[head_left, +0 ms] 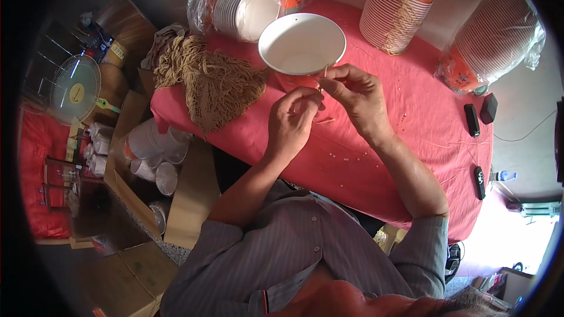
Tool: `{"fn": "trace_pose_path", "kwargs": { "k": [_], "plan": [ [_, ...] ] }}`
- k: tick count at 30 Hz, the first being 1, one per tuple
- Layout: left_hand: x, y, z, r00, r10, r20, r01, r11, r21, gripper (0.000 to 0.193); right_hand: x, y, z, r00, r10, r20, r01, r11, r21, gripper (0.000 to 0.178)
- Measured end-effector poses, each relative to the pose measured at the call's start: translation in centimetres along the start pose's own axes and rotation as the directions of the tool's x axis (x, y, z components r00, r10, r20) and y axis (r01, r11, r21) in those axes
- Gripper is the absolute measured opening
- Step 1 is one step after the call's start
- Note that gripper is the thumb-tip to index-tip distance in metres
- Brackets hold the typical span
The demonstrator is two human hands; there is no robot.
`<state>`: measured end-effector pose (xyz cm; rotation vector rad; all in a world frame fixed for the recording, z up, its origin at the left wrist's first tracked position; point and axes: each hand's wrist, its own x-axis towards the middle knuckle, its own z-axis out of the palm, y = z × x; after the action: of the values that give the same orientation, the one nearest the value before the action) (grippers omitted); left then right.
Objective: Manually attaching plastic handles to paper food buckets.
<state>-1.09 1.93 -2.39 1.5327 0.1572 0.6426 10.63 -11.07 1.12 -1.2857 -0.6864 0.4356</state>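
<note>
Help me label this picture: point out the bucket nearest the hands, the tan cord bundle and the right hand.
Nearest bucket (301, 44), head view: its white inside.
Tan cord bundle (220, 87), head view: middle strands.
Right hand (359, 100), head view: back of hand.

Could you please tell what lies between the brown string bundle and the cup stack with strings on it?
The head view shows one large paper cup, white inside, between them.

upright white-lined bucket (302, 47), thin cord (326, 71)
</note>
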Motion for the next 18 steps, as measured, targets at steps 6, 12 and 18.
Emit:
{"fn": "trace_pose_path", "kwargs": {
  "k": [6, 12, 18],
  "plan": [
    [0.06, 0.31, -0.25, 0.998, -0.049, 0.028, 0.052, 0.992, -0.114, 0.017, -0.14, -0.30, -0.02, 0.998, -0.052, 0.038, 0.052, 0.999, -0.010, 0.009],
    [-0.17, 0.55, -0.21, 0.997, -0.070, 0.006, 0.070, 0.984, -0.165, 0.018, -0.02, -0.97, -0.02, 0.985, -0.051, 0.162, 0.036, 0.995, 0.097, 0.006],
    [-0.20, 0.53, -0.38, 0.994, -0.111, -0.008, 0.107, 0.974, -0.198, 0.017, 0.50, -0.71, -0.78, 0.970, -0.004, 0.242, -0.014, 0.997, 0.075, 0.005]
  ]
}}
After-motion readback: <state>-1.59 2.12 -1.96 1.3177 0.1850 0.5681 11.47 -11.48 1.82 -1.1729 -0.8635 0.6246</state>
